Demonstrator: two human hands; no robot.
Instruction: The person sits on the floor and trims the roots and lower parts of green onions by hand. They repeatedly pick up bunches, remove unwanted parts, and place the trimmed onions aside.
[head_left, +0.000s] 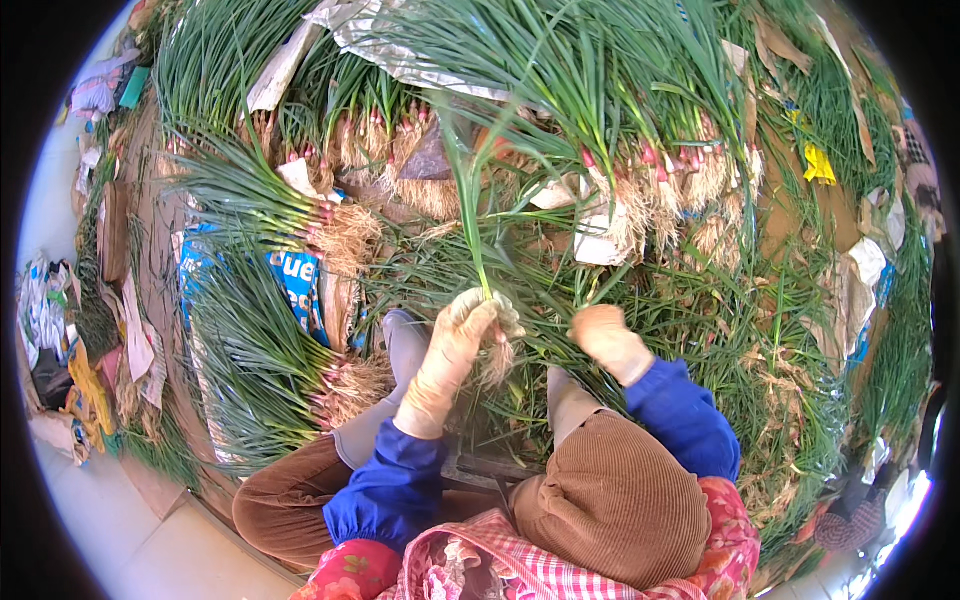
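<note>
My left hand (471, 322), in a pale glove, is closed round the lower stalk of a green onion plant (471, 225); its leaves point away from me and its roots hang below the fingers. To the right, my gloved right hand (606, 334) is curled above the loose leaves, close to a thin stalk; whether it grips that stalk I cannot tell. Cut or stripped green leaves (675, 322) lie under and around both hands. On the left, two piles of green onions (277, 345) rest with their reddish bulbs and roots turned towards the middle.
Large rows of green onions (600, 90) lie across the far side, roots towards me. A blue and white printed sack (296, 285) lies under the left piles. A yellow wrapper (819, 165) is at the right. My boots and knees flank the leaf litter.
</note>
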